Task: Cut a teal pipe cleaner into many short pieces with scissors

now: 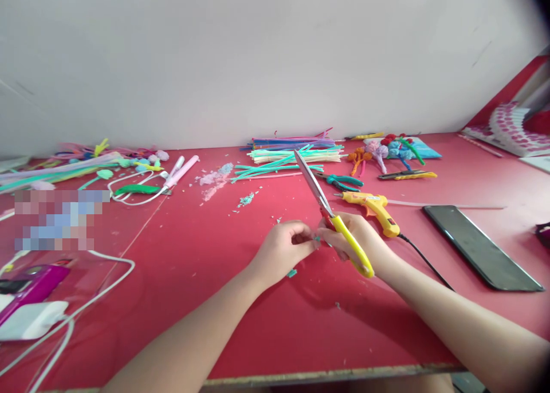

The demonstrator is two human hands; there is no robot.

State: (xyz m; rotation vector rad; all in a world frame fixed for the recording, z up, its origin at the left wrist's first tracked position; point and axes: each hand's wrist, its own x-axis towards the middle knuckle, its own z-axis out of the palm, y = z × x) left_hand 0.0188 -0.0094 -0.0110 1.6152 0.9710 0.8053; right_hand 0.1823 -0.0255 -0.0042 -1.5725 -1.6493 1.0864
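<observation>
A person sat at a red-topped work table (180, 301), both bare forearms reaching forward over it. The right hand (356, 241) was clenched around the yellow plastic handles of a pair of steel-bladed scissors (329, 212), whose closed blades pointed up and away to the left. The left hand (286, 247) was curled, its fingertips pinching a tiny teal scrap of fuzzy craft material (317, 239) right where the two hands met, just above the table surface; the scrap was too small to make out in detail. To handle such a small piece well, it seemed wise to keep the pinch firm and close to the scrap's edge, and to keep the blade tips turned away from the fingers. Another teal offcut (291, 273) lay on the table under the left wrist. Just beyond the right hand lay a yellow hot-glue gun (373, 207) with a black cord, with teal-handled pliers (344, 181) and a bundle of coloured pipe cleaners (292, 152) farther back, and a dark flat phone (481, 247) to the right.
</observation>
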